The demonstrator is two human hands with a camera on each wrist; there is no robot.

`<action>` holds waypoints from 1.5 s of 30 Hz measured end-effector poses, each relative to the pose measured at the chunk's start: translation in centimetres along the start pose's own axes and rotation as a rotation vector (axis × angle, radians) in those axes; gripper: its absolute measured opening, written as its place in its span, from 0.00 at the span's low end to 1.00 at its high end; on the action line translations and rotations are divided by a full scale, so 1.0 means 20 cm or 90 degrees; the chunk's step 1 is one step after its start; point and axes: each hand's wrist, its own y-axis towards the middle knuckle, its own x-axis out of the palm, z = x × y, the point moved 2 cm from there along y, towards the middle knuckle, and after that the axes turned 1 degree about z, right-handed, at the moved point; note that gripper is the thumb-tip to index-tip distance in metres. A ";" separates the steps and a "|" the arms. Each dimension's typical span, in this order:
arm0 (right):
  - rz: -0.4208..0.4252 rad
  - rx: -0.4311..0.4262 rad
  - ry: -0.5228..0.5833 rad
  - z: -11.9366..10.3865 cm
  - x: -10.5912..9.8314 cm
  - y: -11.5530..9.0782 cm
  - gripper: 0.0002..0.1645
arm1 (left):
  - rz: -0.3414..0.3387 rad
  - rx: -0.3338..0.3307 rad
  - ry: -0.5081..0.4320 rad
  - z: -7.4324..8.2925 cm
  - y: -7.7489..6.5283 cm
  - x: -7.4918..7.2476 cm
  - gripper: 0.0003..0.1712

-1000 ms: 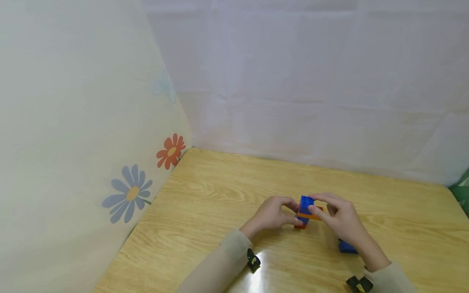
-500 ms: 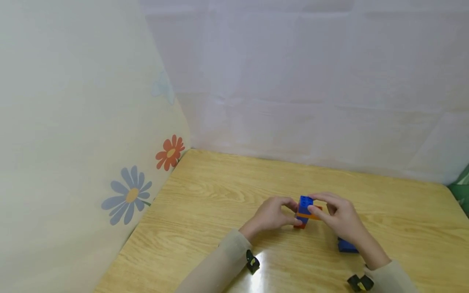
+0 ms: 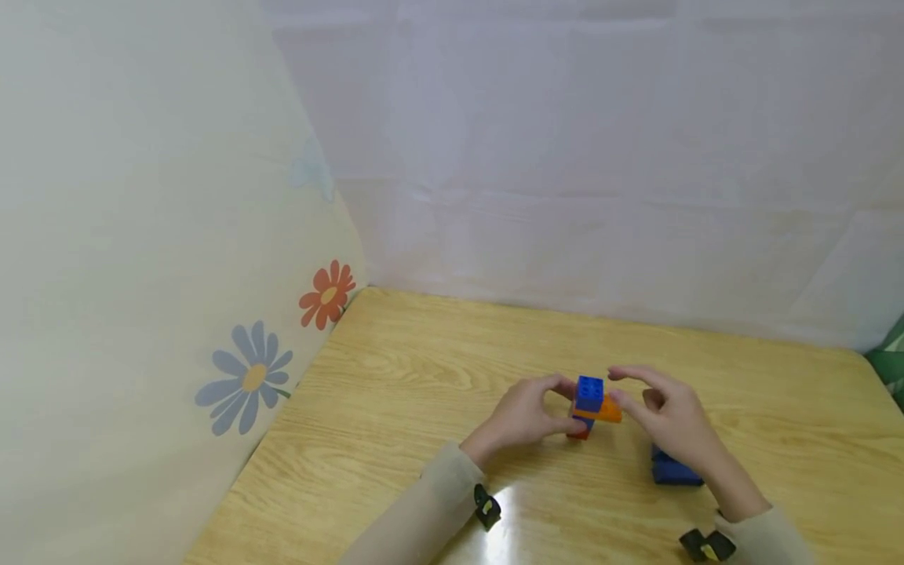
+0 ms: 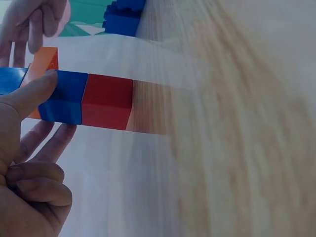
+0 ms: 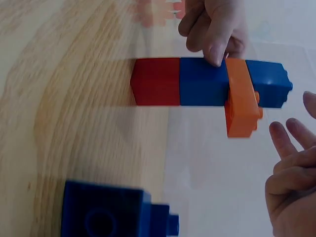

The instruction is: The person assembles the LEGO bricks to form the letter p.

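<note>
A small tower of toy building bricks stands on the table. Its red brick [image 5: 157, 83] is at the bottom, with a blue brick [image 5: 202, 85] above it. Over that lies an orange brick [image 5: 241, 96], one end jutting out to the right with bare studs. Another blue brick [image 3: 590, 394] tops the tower. My left hand [image 3: 521, 413] pinches the lower blue brick between thumb and fingers, the thumb [image 4: 37, 94] flat on its side. Right beside the top brick, my right hand [image 3: 671, 416] holds nothing, its thumb and index finger spread.
Blue bricks [image 3: 676, 469] lie on the wooden table [image 3: 438, 345] under the right forearm; the right wrist view shows them stepped, with a stud [image 5: 173, 225]. A pale cloth [image 3: 565, 157] hangs behind the table, and a flower-printed one [image 3: 141, 235] borders its left side.
My right hand has let go of the top blue brick and moved a little to the right. My left hand keeps its grip and the tower stays in place.
</note>
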 end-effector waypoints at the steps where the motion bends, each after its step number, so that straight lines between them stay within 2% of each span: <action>1: 0.000 0.005 -0.007 0.01 -0.01 0.00 0.19 | 0.003 0.001 -0.006 0.00 0.00 0.00 0.30; 4: -0.007 0.027 -0.028 0.03 -0.06 -0.02 0.18 | 0.012 0.002 -0.028 0.01 0.00 -0.01 0.29; 12: -0.066 0.081 -0.047 0.09 -0.16 -0.09 0.19 | 0.019 0.008 -0.067 0.03 -0.01 -0.03 0.28; 23: -0.130 0.121 -0.137 0.22 -0.25 -0.21 0.23 | 0.025 0.013 -0.078 0.05 -0.02 -0.04 0.28; 29: -0.132 0.109 -0.179 0.27 -0.26 -0.27 0.22 | 0.022 0.015 -0.073 0.06 -0.02 -0.05 0.26; 38: -0.108 0.074 -0.170 0.30 -0.26 -0.32 0.19 | 0.022 0.016 -0.082 0.05 -0.01 -0.04 0.25; 45: -0.115 0.108 -0.143 0.32 -0.25 -0.34 0.18 | 0.016 0.013 -0.084 0.06 -0.01 -0.04 0.25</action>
